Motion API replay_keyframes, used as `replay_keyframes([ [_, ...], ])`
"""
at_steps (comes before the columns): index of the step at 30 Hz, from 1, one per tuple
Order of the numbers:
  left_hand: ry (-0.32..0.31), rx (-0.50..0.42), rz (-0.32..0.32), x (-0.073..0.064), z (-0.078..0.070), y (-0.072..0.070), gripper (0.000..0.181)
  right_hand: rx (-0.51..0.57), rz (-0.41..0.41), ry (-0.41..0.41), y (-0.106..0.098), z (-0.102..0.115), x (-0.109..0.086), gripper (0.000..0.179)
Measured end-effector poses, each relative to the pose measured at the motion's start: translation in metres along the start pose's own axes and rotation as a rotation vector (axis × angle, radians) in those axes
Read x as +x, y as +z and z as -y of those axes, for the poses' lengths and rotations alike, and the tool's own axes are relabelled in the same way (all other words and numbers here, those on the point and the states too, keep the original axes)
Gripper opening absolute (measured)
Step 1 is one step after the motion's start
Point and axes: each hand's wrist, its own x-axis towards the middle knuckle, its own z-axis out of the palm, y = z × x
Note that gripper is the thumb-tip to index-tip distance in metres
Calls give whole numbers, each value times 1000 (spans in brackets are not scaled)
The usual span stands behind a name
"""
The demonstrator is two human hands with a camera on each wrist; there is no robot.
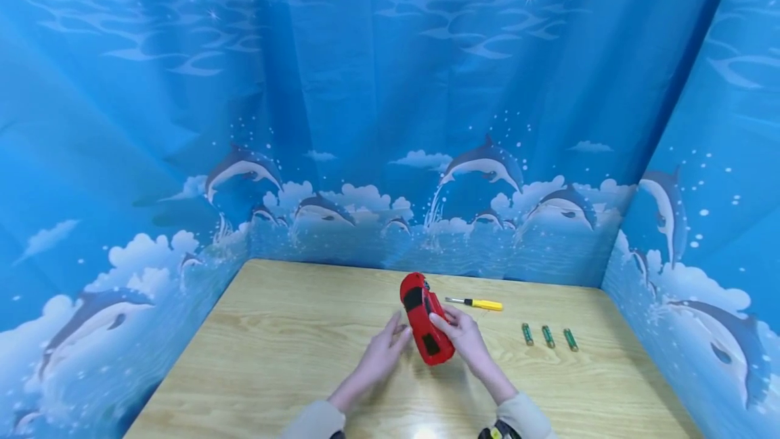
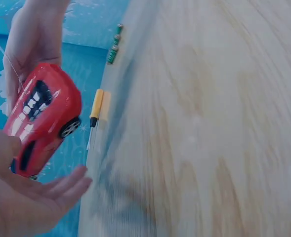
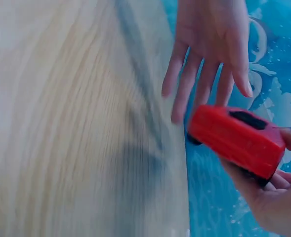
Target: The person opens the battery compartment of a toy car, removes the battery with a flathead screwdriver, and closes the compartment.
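A red toy car [image 1: 422,320] with dark windows is held above the table, tilted. My right hand [image 1: 466,339] grips it along its right side, thumb on top and fingers around the side. To the left of the car is my left hand [image 1: 380,352], its fingers extended. In the right wrist view the left hand [image 3: 212,44] hangs with fingers straight and spread, close to one end of the car [image 3: 236,140]. The car's underside is hidden in the head view.
A screwdriver [image 1: 486,304] with a yellow handle lies behind the right hand. Three green batteries [image 1: 548,337] lie in a row farther right on the wooden table [image 1: 292,324]. Blue dolphin-print curtains [image 1: 378,120] enclose the table's back and sides.
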Motion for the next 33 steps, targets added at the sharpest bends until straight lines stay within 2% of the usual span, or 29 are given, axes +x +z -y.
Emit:
replay_keyframes([
  [2, 2, -114, 13, 2, -2, 1, 68, 104, 24, 43, 0, 2, 0, 48],
  [5, 22, -275, 8, 6, -6, 2, 67, 204, 55, 76, 0, 2, 1, 47],
  [8, 24, -329, -29, 9, -7, 2, 66, 251, 47, 95, 1, 2, 0, 44],
  [11, 4, -340, -49, 11, -6, 0, 65, 231, 14, 90, 2, -1, 1, 39],
  [15, -37, -362, -43, 11, -4, -4, 64, 173, -9, 111, 0, -6, 1, 40],
  [19, -61, -321, -39, 9, -1, -6, 63, 141, 24, 127, -4, -12, -1, 47],
  [25, -105, -219, -70, 7, 4, -6, 63, 149, 109, 112, -8, -25, -2, 54],
  [33, -167, -98, -95, 4, 14, -3, 65, 88, 144, 117, -5, -39, -4, 59],
])
